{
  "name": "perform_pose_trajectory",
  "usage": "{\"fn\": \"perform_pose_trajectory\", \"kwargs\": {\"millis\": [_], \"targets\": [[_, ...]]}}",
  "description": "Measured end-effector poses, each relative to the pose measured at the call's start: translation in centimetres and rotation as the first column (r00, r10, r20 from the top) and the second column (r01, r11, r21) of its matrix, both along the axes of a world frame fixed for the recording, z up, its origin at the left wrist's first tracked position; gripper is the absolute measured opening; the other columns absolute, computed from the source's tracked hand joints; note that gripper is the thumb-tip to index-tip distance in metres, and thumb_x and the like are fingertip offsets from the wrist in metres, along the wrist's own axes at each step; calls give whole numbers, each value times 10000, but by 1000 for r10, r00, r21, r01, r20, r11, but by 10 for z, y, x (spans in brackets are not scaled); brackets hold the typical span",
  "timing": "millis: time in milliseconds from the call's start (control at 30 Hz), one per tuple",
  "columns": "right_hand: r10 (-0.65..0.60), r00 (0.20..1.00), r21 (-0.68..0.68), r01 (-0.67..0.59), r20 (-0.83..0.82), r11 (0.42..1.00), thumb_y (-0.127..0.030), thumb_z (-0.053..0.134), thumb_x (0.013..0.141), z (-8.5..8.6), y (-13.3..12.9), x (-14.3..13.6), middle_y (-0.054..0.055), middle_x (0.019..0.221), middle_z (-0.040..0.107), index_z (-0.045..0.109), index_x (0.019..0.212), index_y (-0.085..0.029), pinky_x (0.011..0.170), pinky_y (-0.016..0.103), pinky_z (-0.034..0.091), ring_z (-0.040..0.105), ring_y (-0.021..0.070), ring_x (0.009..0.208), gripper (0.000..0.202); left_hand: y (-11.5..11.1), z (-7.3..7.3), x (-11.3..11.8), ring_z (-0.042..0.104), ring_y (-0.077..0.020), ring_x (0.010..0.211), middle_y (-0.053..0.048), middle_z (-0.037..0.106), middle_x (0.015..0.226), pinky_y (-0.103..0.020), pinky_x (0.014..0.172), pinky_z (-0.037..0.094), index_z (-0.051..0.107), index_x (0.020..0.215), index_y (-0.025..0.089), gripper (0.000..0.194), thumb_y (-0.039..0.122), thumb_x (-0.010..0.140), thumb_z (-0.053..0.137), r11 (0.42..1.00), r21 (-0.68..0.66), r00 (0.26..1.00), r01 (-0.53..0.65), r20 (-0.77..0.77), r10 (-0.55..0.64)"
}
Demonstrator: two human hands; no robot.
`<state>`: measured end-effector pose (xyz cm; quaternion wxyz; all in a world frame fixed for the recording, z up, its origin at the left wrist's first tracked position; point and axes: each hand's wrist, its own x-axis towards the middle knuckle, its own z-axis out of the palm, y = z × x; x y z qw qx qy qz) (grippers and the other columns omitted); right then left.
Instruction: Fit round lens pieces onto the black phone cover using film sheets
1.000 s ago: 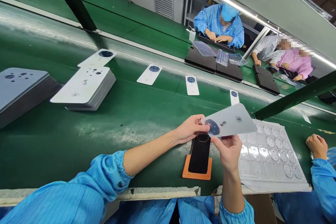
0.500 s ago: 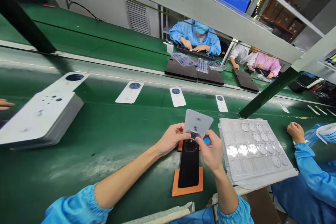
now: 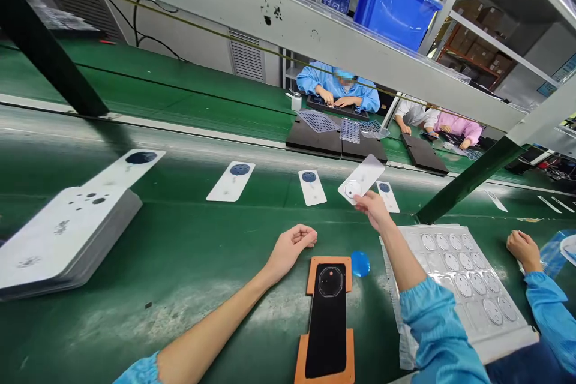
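Observation:
My right hand (image 3: 371, 211) pinches the lower end of a white phone back panel (image 3: 368, 174), tilted, with a pale round disc at that end. The panel is up over the far side of the green bench, partly in front of another white panel (image 3: 387, 197). My left hand (image 3: 294, 246) is closed, fingers curled together, and nothing shows in it. Just below it lies an orange fixture (image 3: 350, 339) holding a black phone-shaped plate (image 3: 327, 327) with a ring outline. Beside the fixture's upper right corner is a blue round film (image 3: 360, 264).
A stack of white panels (image 3: 67, 234) stands at left. More panels (image 3: 230, 181) lie in a row along the bench. At right is a clear tray (image 3: 450, 300) of round discs, with a co-worker's hand (image 3: 524, 251) beyond. A green post (image 3: 468, 180) rises behind the tray.
My right hand has carried the white panel away from the fixture, up and to the right. My left hand has let go of it and moved slightly left. The fixture and black plate are uncovered.

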<state>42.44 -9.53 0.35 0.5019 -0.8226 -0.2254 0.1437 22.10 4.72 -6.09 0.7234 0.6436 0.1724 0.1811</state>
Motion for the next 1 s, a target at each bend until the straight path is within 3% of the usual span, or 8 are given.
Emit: {"fn": "perform_pose_trajectory", "kwargs": {"millis": [100, 233, 400, 533, 667, 800, 900, 1000], "targets": [[-62, 997, -216, 70, 46, 974, -352, 785, 706, -19, -12, 30, 71, 783, 713, 635, 838, -159, 790, 346, 530, 684, 227, 816, 277, 3, -6, 0, 654, -203, 780, -59, 694, 809, -331, 805, 531, 649, 809, 168, 384, 551, 807, 676, 998, 66, 1000, 7, -10, -6], [-220, 951, -453, 298, 218, 840, -390, 769, 732, -26, -44, 69, 184, 1187, 653, 620, 1052, -151, 993, 405, 439, 575, 314, 1194, 426, 2, -8, 3, 647, -207, 778, -49, 685, 806, -336, 792, 529, 644, 788, 183, 365, 541, 845, 606, 985, 166, 998, 52, -34, -47], [-339, 898, -642, 437, 280, 630, -464, 894, 544, -8, -64, 107, 358, 1272, 543, 545, 1212, -1, 969, 483, 441, 525, 424, 1240, 884, 0, -5, 4, 638, -199, 777, -36, 677, 804, -312, 776, 514, 632, 770, 193, 357, 537, 854, 587, 976, 208, 997, 70, -48, -61], [-314, 893, -625, 450, 323, 637, -392, 897, 549, 16, -60, 107, 243, 1026, 669, 646, 1017, -57, 866, 422, 477, 635, 360, 1038, 628, 0, -8, 3, 639, -200, 764, -32, 670, 776, -297, 741, 511, 630, 759, 193, 379, 550, 866, 565, 958, 276, 997, 71, -47, -60], [-213, 846, -465, 460, 489, 756, -342, 627, 859, 42, -57, 71, 156, 1025, 663, 641, 917, -141, 865, 339, 454, 612, 269, 1032, 210, 2, -7, 2, 666, -223, 805, -53, 693, 869, -324, 741, 531, 661, 853, 198, 372, 543, 895, 526, 893, 450, 1000, -14, -3, 17], [25, 793, -399, 279, 608, 873, -256, 543, 920, 41, -74, -19, 25, 977, 669, 624, 894, -216, 877, 249, 433, 598, 158, 975, 94, -5, 12, 0, 596, -337, 1181, -137, 623, 1271, -479, 1016, 468, 626, 1200, 206, 474, 522, 845, 618, 599, 732, 944, -324, 288, 159], [505, 443, -481, -174, 741, 859, -163, 505, 913, 30, -90, -99, 14, 907, 671, 618, 904, -224, 768, 276, 444, 594, 156, 842, 129, -15, 24, -3, 515, -372, 1307, -85, 595, 1376, -542, 1094, 391, 574, 1335, 318, 515, 473, 845, 611, 390, 860, 932, -330, 362, -10], [513, 338, -442, -267, 789, 856, -170, 487, 949, 24, -115, -139, 7, 993, 690, 615, 960, -236, 821, 288, 458, 608, 147, 891, 145, -23, 21, -8, 711, -267, 984, 57, 743, 1109, -390, 881, 555, 670, 1166, 462, 332, 405, 881, 510, 393, 909, 911, -137, 272, -311]]}}
